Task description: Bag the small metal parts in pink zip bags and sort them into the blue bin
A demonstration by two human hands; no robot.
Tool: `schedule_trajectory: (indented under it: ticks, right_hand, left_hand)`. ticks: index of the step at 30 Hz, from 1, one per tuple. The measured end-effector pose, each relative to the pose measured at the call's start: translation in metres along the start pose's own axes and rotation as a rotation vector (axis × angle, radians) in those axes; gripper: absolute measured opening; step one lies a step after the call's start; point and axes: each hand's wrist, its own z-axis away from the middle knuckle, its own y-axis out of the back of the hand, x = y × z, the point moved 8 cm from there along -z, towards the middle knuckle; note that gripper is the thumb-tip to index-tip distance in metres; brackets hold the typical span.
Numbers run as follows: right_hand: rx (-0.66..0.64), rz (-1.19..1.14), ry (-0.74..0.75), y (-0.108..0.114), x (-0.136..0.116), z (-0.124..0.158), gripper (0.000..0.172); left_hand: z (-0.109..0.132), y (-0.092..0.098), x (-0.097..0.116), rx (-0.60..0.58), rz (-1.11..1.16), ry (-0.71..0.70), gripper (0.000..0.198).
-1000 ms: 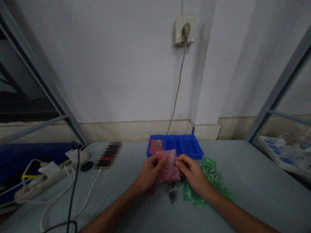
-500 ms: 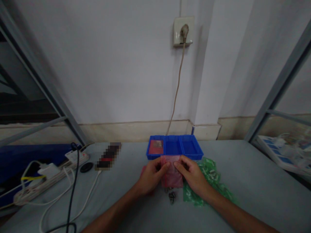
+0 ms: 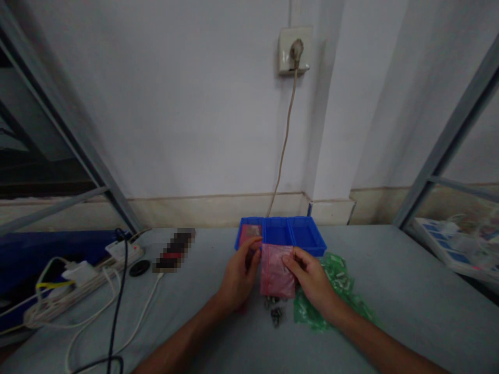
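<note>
A pink zip bag hangs upright above the table, its darker red seal line down the left side. My right hand pinches its right edge between thumb and fingers. Just left of the bag is my left hand, thumb and fingers curved but apart, apparently off the bag. Beneath the bag lie small dark metal parts, too small to name. Behind the hands stands a blue three-compartment tray; its left compartment holds a pink bag. More pink shows under my left hand, mostly hidden.
Green plastic bags with small pale pieces lie by my right forearm. At left are a blurred-out phone-like object, a black round disc, a power strip and loose cables. A wall stands behind the table.
My left thumb and fingers have come off the bag's left side and moved slightly left and up. The bag has shifted a little up, with my right hand still pinching it.
</note>
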Motion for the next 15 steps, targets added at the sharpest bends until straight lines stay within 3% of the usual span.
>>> schedule_trajectory:
  ticks: [5, 7, 15]
  right_hand:
    - [0.008, -0.021, -0.020, 0.000, -0.001, 0.000, 0.052]
    - [-0.008, -0.026, -0.019, -0.002, -0.001, 0.000, 0.051]
    - [-0.003, -0.067, -0.026, -0.004, -0.003, 0.001, 0.052]
  left_hand:
    - [0.007, -0.001, 0.022, 0.006, -0.305, -0.405, 0.055]
    - [0.011, -0.004, 0.028, -0.010, -0.370, -0.505, 0.056]
    - [0.012, -0.003, 0.037, -0.071, -0.337, -0.518, 0.044]
